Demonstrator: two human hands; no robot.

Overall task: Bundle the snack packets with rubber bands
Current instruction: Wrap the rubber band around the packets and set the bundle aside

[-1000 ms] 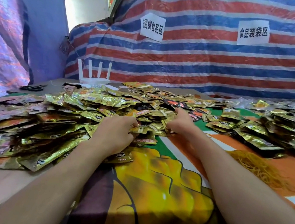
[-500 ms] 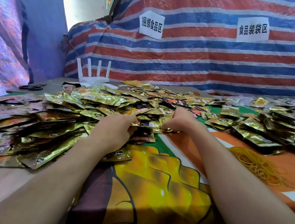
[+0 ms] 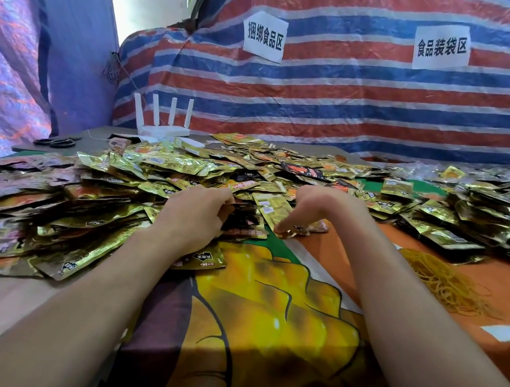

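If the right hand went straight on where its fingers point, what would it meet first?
The right hand points down at a gold foil snack packet on the pile's near edge, probably touching it.
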